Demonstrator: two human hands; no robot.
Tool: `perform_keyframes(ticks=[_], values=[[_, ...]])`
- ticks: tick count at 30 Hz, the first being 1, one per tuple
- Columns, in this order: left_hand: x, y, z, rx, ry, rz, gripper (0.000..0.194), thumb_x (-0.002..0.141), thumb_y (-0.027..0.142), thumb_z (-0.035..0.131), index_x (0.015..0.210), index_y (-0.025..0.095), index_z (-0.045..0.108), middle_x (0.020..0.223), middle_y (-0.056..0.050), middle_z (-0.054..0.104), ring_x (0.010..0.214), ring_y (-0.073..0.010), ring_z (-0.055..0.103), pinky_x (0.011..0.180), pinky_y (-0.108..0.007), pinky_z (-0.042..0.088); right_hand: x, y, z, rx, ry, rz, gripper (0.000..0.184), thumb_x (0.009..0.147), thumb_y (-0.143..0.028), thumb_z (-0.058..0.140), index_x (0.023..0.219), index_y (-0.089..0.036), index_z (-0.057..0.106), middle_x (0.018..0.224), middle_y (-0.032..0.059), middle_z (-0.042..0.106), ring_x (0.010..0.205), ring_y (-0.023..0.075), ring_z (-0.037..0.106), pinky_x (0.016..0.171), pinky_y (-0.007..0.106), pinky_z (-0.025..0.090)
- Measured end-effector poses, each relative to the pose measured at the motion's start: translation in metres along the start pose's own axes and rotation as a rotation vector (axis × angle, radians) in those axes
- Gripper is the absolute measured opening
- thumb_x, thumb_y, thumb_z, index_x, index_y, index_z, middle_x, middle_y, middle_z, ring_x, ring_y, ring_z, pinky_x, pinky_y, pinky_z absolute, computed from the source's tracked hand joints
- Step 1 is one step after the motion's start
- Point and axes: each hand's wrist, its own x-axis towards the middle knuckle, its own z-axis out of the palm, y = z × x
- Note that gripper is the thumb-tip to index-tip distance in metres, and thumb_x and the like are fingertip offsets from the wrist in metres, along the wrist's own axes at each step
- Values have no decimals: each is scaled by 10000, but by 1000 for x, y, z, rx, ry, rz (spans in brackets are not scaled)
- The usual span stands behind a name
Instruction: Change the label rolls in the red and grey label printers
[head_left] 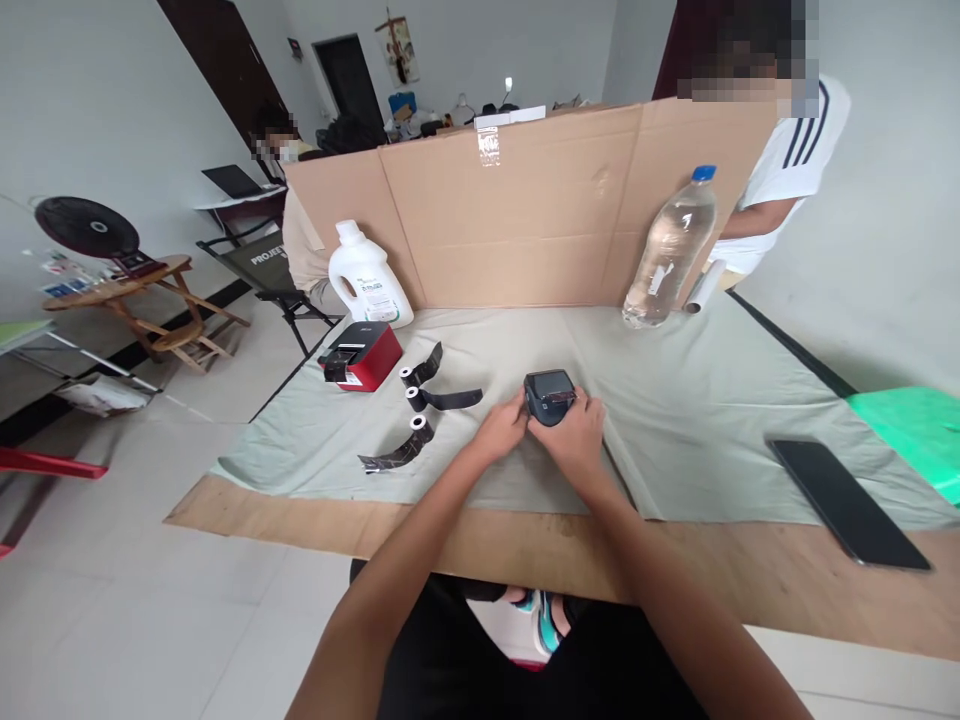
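A small black box-shaped device [550,384], which looks like a portable receipt printer, sits at the middle of the cloth-covered table. My left hand [504,428] grips its left side with the fingers closed against the casing. From the right, my right hand [576,430] wraps round its near right corner, thumb at the front and fingers at the side. To the left lie three rolls of dark paper with white cores: a far roll [424,368], a middle roll [444,400] and a near roll [399,449], each with a loose tail.
A red and black printer [364,355] stands at the left, before a white jug [369,275]. Cardboard [517,220] walls off the back. A water bottle [670,255] stands at back right; a black tablet-like slab [847,503] lies at front right. People sit beyond the cardboard.
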Motion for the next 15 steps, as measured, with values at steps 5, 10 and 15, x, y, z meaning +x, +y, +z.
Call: perform_keyframes(ticks=[5,10,15], values=[[10,-21,13,55,-19,80,611,986,150,397,1597,123,422,1409,-159,686,1310,-262,642,1218,-447,413,-10,5,3,17,0,-61,916,697,-509,799,1420,-60,461,1134,182,515,1103,399,520,1008,582,470],[2,-26,14,179,-29,133,561,1043,191,349,1601,158,400,1445,-147,661,1390,-253,563,1268,-527,266,-18,15,10,46,-52,-75,1025,701,-562,797,1495,-73,371,1192,202,482,1176,423,491,1040,618,451],[3,-21,11,213,-46,125,556,1072,239,313,1613,123,369,1387,-172,683,1439,-295,458,1180,-531,299,-15,21,9,32,-116,-40,1078,698,-605,802,1519,-77,345,1227,215,473,1199,426,485,1049,616,445]])
